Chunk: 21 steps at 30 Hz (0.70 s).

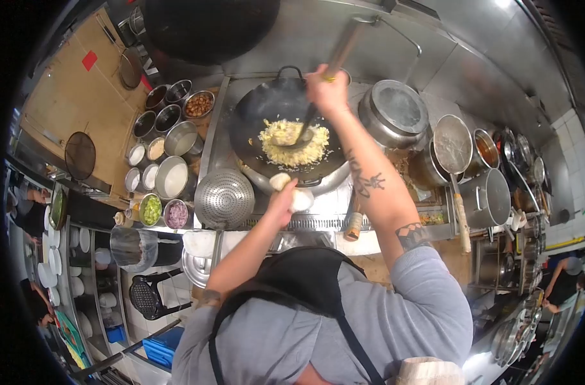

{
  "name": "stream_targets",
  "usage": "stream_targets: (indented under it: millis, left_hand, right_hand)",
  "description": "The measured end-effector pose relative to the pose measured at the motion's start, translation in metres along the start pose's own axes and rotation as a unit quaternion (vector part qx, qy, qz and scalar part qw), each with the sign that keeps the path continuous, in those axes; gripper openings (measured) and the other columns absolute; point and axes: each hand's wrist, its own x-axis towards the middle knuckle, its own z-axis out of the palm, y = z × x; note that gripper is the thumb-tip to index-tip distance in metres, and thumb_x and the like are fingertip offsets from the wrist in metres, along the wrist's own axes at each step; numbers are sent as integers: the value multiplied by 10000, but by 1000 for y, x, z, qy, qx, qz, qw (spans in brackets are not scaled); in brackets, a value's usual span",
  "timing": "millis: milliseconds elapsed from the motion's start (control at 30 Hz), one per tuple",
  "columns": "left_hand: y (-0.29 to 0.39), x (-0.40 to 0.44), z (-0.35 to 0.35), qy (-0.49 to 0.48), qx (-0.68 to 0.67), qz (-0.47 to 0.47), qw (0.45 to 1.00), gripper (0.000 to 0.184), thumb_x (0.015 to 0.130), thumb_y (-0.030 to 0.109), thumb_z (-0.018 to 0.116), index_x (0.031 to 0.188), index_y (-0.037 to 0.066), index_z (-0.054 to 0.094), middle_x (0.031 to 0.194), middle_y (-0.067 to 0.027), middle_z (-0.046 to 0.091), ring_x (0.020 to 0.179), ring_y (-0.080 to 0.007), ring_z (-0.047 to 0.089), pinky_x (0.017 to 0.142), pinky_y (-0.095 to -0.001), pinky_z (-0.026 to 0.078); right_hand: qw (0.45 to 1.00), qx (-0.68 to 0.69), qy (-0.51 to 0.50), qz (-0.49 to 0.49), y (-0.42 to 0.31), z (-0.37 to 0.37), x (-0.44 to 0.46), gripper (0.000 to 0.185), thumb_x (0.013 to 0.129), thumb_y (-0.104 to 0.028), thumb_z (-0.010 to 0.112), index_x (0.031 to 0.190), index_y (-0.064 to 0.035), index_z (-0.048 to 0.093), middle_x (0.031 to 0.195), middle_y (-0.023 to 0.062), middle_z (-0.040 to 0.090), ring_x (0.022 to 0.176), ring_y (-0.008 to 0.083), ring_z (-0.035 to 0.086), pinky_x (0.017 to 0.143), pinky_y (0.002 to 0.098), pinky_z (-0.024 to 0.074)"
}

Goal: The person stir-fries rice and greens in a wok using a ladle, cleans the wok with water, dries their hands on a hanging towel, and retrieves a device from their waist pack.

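Observation:
A black wok [247, 106] sits on the stove, with fried rice and egg [308, 151] heaped in its middle. My right hand [329, 93] is closed around the long handle of a wok ladle [307, 122], slightly smeared by motion. The ladle's head rests in the rice, and its wooden handle end points up and away. At the wok's near rim, my left hand [282, 203] is closed on a folded white cloth [301, 200]. Whether it also grips the wok's handle through the cloth is hidden.
Left of the wok lie a perforated strainer [225, 197] and several metal containers of ingredients, including chopped greens [151, 210] and diced onion [176, 213]. A lidded pot [395, 112] and a fine-mesh skimmer [454, 146] stand right. A tap pipe [411, 38] hangs behind. Other people appear at both edges.

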Motion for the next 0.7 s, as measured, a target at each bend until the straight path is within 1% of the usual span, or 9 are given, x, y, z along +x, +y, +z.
stream_targets:
  millis: [100,200,267,333,400,533,600,667,700]
  left_hand:
    - [-13,-39,-53,-32,-96,-9,995,392,904,203,575,1236,14,487,1154,-169,601,1007,-286,644,859,-429,543]
    - [-21,-88,-123,-71,-219,-34,973,428,916,207,542,1294,27,455,1237,-181,565,1119,-306,594,937,-451,503]
    - [-15,-115,-136,-108,-217,-40,969,448,912,192,546,1308,12,441,1238,-182,566,1127,-312,590,941,-449,502]
    - [-16,-124,-141,-103,-199,-38,974,458,911,175,545,1317,-4,432,1237,-182,569,1130,-315,588,944,-446,501]
    - [-18,-105,-135,-65,-176,-22,982,458,913,158,540,1320,-20,427,1234,-181,571,1129,-315,590,947,-442,501]
    - [-12,-68,-83,-77,-71,12,994,439,941,230,531,1295,-16,447,1213,-174,589,1077,-295,614,951,-429,501]
    - [-6,-58,-60,-96,-119,-9,988,404,946,242,532,1256,-12,484,1174,-169,611,1061,-291,622,939,-425,509]
    - [-2,-58,-50,-102,-129,-9,986,378,947,229,530,1235,-15,502,1139,-161,626,1040,-282,632,929,-429,513]
    - [2,-66,-45,-96,-129,-9,987,371,950,216,526,1233,-22,500,1134,-158,627,1036,-274,634,929,-425,513]
  right_hand:
    - [996,27,82,20,-28,-56,23,301,827,-135,645,565,-102,500,536,-19,508,438,82,450,401,271,333]
    - [985,127,117,-20,-53,-93,30,245,832,-79,616,622,-105,494,530,-39,444,415,77,404,388,271,333]
    - [982,95,164,-20,-34,-92,19,238,828,-58,600,635,-107,470,544,-33,442,423,87,413,375,279,343]
    - [986,104,126,44,11,-73,21,221,828,-45,586,653,-106,465,554,-23,445,429,99,421,365,285,345]
    - [982,146,71,99,-6,-41,25,165,821,-66,598,706,-81,482,554,-8,448,424,116,432,369,293,357]
    - [987,98,-98,79,-55,5,-7,199,801,-60,640,686,-65,478,540,8,476,426,113,443,398,297,362]
    - [966,104,-219,84,-48,-5,-35,200,813,-60,635,688,-71,480,530,14,486,447,110,463,440,286,381]
    - [956,-47,-285,54,-46,-46,-63,160,851,-77,607,731,-67,502,625,22,555,627,101,552,590,259,443]
    - [926,-131,-354,15,-65,-65,-82,139,906,-65,518,769,-57,496,811,39,571,755,105,551,665,264,447]
